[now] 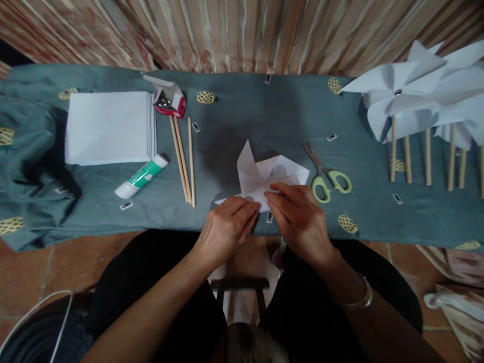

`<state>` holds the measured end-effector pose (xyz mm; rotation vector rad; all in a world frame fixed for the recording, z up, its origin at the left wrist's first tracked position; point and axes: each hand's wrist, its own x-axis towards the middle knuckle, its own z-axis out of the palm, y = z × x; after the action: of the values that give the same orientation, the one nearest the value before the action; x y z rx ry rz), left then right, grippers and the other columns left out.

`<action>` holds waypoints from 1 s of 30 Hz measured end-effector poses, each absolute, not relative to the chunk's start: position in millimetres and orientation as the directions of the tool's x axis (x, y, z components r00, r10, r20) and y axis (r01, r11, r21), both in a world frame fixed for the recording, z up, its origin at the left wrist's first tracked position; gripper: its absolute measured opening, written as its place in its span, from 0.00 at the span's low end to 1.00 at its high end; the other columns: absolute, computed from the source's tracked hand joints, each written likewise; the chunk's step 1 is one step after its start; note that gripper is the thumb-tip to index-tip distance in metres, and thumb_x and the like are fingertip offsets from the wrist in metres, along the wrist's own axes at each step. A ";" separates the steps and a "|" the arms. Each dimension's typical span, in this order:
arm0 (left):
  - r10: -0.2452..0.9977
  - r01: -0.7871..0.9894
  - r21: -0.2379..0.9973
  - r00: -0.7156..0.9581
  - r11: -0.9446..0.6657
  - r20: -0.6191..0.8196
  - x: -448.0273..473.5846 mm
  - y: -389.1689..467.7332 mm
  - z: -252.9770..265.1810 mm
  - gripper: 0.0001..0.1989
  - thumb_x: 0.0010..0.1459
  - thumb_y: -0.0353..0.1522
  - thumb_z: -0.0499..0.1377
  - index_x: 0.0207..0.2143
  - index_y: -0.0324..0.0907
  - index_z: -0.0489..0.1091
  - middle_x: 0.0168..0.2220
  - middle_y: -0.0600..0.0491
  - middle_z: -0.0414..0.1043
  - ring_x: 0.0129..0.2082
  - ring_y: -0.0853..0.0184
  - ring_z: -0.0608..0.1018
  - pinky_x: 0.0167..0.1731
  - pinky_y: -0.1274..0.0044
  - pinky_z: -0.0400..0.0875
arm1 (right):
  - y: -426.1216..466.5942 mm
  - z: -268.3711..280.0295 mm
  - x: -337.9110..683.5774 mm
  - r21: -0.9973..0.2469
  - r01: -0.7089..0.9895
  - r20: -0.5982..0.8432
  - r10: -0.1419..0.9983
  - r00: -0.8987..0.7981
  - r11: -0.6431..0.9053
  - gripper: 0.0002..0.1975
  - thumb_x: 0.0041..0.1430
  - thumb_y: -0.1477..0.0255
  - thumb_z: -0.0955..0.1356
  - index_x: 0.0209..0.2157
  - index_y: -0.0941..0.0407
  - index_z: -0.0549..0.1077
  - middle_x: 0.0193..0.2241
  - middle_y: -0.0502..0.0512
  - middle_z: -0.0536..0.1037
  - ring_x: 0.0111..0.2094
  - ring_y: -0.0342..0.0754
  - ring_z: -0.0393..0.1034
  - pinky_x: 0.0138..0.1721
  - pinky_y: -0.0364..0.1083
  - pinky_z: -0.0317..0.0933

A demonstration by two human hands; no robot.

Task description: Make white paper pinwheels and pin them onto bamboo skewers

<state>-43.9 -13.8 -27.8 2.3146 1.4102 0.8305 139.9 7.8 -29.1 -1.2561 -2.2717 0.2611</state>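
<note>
A white paper pinwheel [272, 174], its blades partly folded toward the middle, lies near the front edge of the cloth-covered table. My left hand [230, 222] pinches its lower left edge, fingers pressed together on the paper. On the lower right, my right hand [297, 214] has its fingers closed on the same paper near the centre. The fingers hide part of the folds. Just right of the paper lie scissors [325, 176] with light green handles, their blades slightly apart and pointing away from me.
Left of my hands lie three wooden sticks [191, 161], a glue stick [141, 176], a stack of white paper [108, 128] and an open red box [170, 98] of small metal pieces. At the far right, several finished pinwheels [401, 96] on sticks overlap. A pleated curtain [242, 35] hangs behind the table.
</note>
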 end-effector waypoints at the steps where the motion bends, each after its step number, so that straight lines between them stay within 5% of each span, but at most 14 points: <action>1: 0.884 0.705 0.534 0.348 -0.467 0.313 -43.9 -13.9 -27.9 0.09 0.65 0.28 0.54 0.42 0.37 0.74 0.35 0.48 0.78 0.35 0.66 0.80 0.36 0.75 0.78 | 7.9 -29.1 139.7 -0.401 0.732 0.353 0.831 -0.431 0.550 0.11 0.65 0.77 0.64 0.44 0.55 0.77 0.45 0.58 0.79 0.44 0.53 0.69 0.46 0.53 0.70; 30: 0.872 0.702 0.521 0.350 -0.486 0.342 -43.4 -12.0 -30.0 0.08 0.63 0.27 0.56 0.42 0.35 0.74 0.34 0.48 0.78 0.33 0.66 0.80 0.33 0.76 0.78 | 12.0 -36.6 135.2 -0.354 0.752 0.310 0.829 -0.466 0.555 0.18 0.65 0.77 0.60 0.52 0.52 0.72 0.54 0.61 0.70 0.54 0.59 0.64 0.53 0.60 0.65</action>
<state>-43.4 -12.0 -30.0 2.3332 1.4030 0.8576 135.2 12.0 -36.6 -1.2782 -2.3473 0.2315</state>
